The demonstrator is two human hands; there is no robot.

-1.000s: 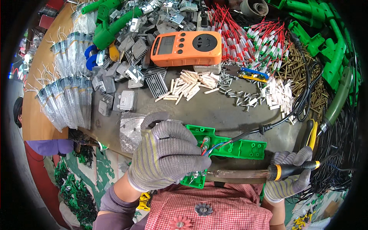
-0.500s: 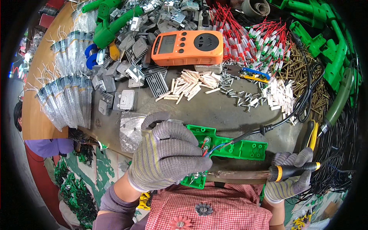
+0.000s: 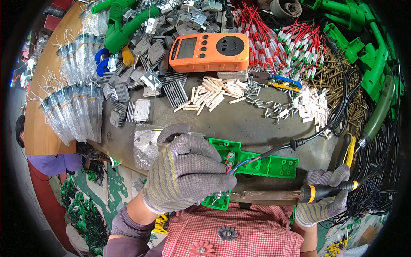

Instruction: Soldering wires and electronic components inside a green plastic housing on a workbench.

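My left hand, in a grey striped glove, is closed in a pinch on the red and blue wires above a green plastic housing. These wires come out of a black power cable that runs off to the right. Part of the housing is hidden under my fingers. My right hand, gloved too, grips the black and yellow handle of a soldering iron. The iron points left, its thin tip close to metal contacts in the housing's near part; whether it touches them I cannot tell. A clear plastic pouch lies beside my left hand.
An orange meter with a socket stands at mid-table. Around it lie grey finned metal parts, white sticks, screws, red-wired small parts and brass-coloured pins. Yellow-handled pliers and a cable bundle are at right.
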